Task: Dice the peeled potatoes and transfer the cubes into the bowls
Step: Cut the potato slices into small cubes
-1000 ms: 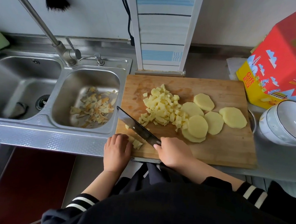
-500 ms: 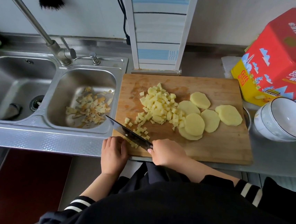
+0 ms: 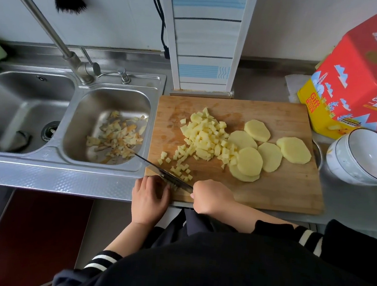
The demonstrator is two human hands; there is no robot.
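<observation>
Your right hand [image 3: 212, 197] has its grip closed round the handle of the knife [image 3: 163, 175]; your left hand [image 3: 151, 197] curls over the last potato strips at the near edge of the cutting board [image 3: 293, 194]. Wet, firm potato likely slides, so pin it from above with fingertips tucked. Six slices [image 3: 250, 165] wait beside one pile of cubes [image 3: 204, 139]. Two stacked bowls [image 3: 365, 157] sit on the counter, right.

The red and yellow tin [image 3: 359, 76] at the right reads "Gift COOKIES" on its red face, and "Gift" again on its yellow corner; smaller print there stays illegible.
</observation>
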